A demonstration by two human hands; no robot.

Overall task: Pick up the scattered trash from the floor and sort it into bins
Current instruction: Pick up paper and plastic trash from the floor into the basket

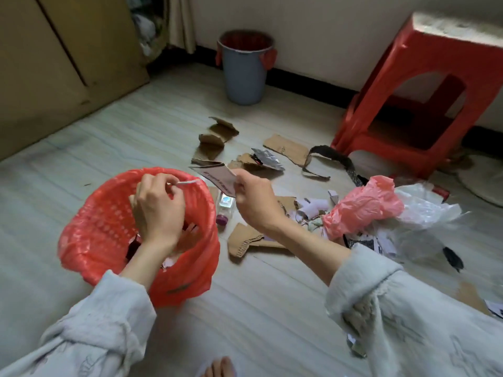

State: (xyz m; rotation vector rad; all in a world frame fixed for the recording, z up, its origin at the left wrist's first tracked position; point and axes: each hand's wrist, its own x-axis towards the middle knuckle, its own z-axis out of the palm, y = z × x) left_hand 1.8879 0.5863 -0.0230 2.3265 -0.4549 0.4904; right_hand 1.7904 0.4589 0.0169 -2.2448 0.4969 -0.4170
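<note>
A red mesh bin (109,221) lined with a red plastic bag stands on the floor at my left. My left hand (158,210) hovers over its mouth and pinches a thin white stick (187,182). Just right of the bin's rim, my right hand (254,202) holds a flat piece of printed card (217,178). Torn cardboard pieces (217,136), a silver foil wrapper (268,158), a small clear bottle (224,208) with a purple cap, a crumpled pink plastic bag (362,205) and a clear plastic bag (424,210) lie scattered on the floor.
A grey bin (245,74) with a red liner stands by the far wall. A red plastic stool (424,91) stands at the right. A wooden cabinet (54,63) fills the left. A dark strap (334,156) lies near the stool. My bare foot (220,367) shows at the bottom.
</note>
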